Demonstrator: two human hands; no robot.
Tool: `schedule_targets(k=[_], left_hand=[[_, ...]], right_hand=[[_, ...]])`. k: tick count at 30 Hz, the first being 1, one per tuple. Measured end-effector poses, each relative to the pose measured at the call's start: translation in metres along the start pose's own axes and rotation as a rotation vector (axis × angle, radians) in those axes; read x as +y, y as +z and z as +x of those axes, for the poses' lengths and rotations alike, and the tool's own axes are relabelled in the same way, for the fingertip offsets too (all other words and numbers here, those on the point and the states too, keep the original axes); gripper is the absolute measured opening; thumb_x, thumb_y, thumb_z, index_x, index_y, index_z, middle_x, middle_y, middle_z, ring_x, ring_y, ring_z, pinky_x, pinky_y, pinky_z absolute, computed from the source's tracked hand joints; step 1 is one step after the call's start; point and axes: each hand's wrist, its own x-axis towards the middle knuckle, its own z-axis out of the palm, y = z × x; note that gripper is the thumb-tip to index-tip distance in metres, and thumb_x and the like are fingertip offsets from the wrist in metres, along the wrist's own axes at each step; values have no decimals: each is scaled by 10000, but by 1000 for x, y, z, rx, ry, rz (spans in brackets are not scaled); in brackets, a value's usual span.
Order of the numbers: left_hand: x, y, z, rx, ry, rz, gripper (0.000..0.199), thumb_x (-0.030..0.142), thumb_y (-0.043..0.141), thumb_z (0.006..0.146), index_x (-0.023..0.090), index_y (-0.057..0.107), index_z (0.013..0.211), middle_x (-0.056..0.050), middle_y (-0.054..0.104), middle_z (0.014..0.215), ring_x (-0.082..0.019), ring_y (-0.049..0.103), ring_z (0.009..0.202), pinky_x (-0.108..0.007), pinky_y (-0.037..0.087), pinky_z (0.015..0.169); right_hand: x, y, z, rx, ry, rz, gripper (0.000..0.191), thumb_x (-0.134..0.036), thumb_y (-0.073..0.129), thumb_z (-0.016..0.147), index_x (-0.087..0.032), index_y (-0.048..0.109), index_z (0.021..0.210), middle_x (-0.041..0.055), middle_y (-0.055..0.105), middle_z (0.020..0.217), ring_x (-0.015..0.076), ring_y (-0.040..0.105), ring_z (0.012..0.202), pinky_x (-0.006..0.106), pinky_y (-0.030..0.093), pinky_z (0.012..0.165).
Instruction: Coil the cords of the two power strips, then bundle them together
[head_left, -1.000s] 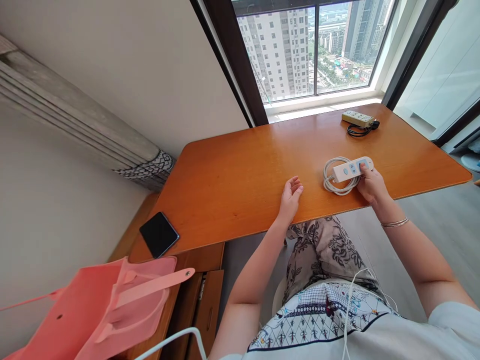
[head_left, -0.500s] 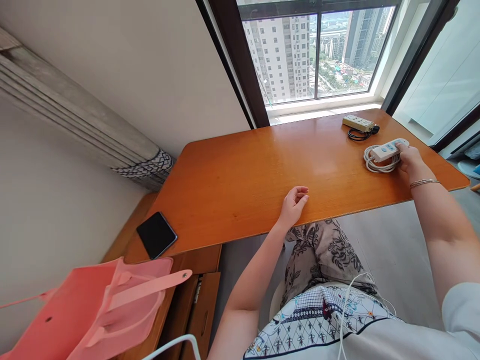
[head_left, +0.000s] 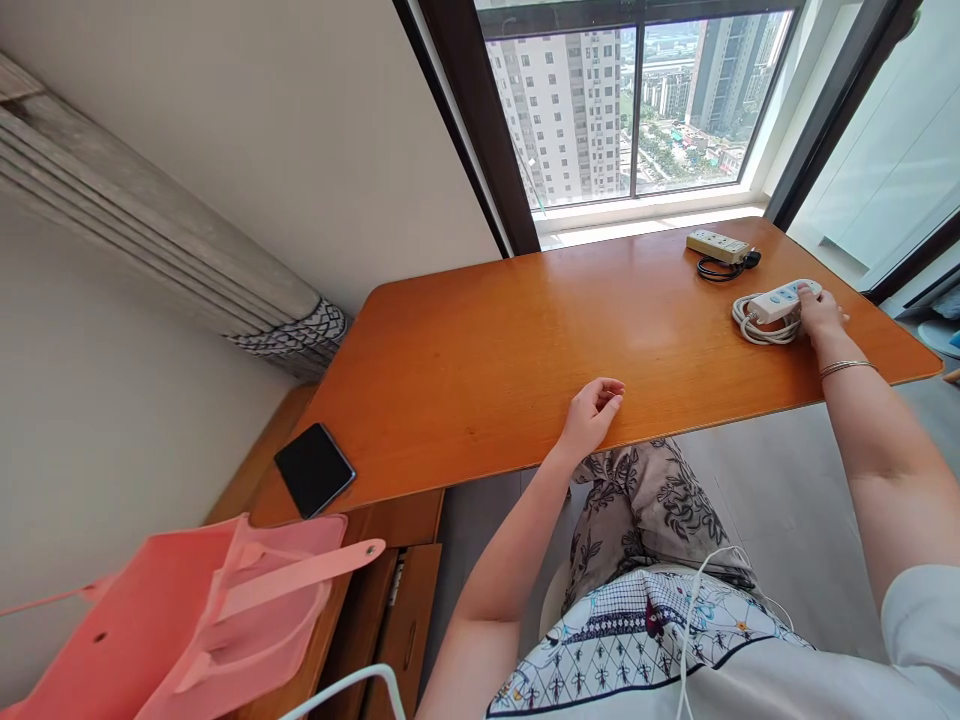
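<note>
- Head view: right hand (head_left: 823, 312) closes its fingers on the near end of the white power strip (head_left: 784, 299), thumb on top.
- White power strip: right side of the table (head_left: 450, 370), beside its coiled cable (head_left: 766, 334).
- Left hand (head_left: 590, 418): fingers loosely curled, half open, gripping nothing.
- Beige power strip (head_left: 718, 245): beyond, toward the window (head_left: 637, 110).
</note>
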Motion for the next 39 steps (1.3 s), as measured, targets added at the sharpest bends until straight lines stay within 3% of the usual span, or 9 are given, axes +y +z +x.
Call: schedule_targets(k=[3, 7, 11, 14, 18, 30, 33, 36, 39], left_hand=[[1, 0, 0, -1, 8, 15, 162, 266, 615, 872, 177, 676, 994, -82, 738, 1017, -171, 674, 881, -323, 552, 848], [1, 0, 0, 2, 15, 26, 156, 254, 614, 872, 180, 683, 991, -76, 739, 1005, -171, 677, 881, -320, 554, 844], [2, 0, -1, -5, 12, 54, 154, 254, 612, 877, 183, 686, 991, -72, 738, 994, -172, 673, 873, -315, 549, 832], [4, -1, -1, -10, 4, 69, 154, 264, 605, 883, 184, 689, 984, -71, 735, 980, -174, 669, 867, -316, 547, 828], [5, -1, -1, -15, 1, 75, 161, 269, 599, 883, 178, 689, 979, -74, 730, 970, -177, 668, 869, -318, 546, 827], [4, -1, -2, -15, 8, 65, 163, 295, 608, 880, 189, 699, 963, -68, 737, 958, -181, 671, 867, -322, 542, 827], [4, -1, -2, -15, 11, 56, 163, 301, 614, 878, 189, 700, 960, -67, 738, 951, -181, 670, 860, -319, 543, 816], [4, -1, -2, -16, 7, 53, 168, 304, 616, 876, 184, 699, 960, -71, 737, 954, -183, 670, 862, -321, 540, 820], [5, -1, -2, -16, 1, 56, 170, 301, 612, 877, 180, 697, 961, -74, 734, 951, -185, 670, 864, -323, 538, 825]], right_hand=[[-1, 2, -3, 115, 155, -77, 187, -381, 562, 932, -205, 578, 994, 223, 509, 1232, 314, 332, 1225, 594, 203, 1092], [-7, 2, -8, 187, 172, -99, 302, -363, 597, 902, -202, 572, 1156, 243, 362, 1395, 342, 286, 1304, 588, 246, 1089], [-9, 1, -12, 188, -11, -122, 337, -293, 578, 923, -176, 614, 1237, 248, 411, 1399, 328, 338, 1301, 511, 254, 1108], [-9, 1, -14, 112, -164, -156, 324, -249, 553, 929, -162, 679, 1215, 235, 480, 1401, 290, 395, 1270, 455, 250, 1112], [-13, 5, -16, 24, -149, -160, 297, -274, 537, 948, -181, 726, 1158, 213, 551, 1385, 281, 438, 1226, 477, 259, 1090], [-21, 3, -21, 38, -176, -130, 333, -258, 449, 1005, -165, 728, 1161, 216, 553, 1459, 258, 469, 1349, 464, 271, 1140], [-27, 1, -29, 124, -186, -143, 358, -281, 437, 1008, -165, 717, 1198, 204, 548, 1470, 267, 459, 1375, 463, 253, 1155], [-36, 2, -44, 229, -257, -144, 367, -294, 454, 983, -184, 697, 1234, 169, 549, 1470, 257, 449, 1389, 443, 240, 1171], [-42, 8, -62, 192, -395, -167, 360, -320, 508, 936, -202, 688, 1225, 139, 560, 1447, 263, 454, 1375, 448, 248, 1178]])
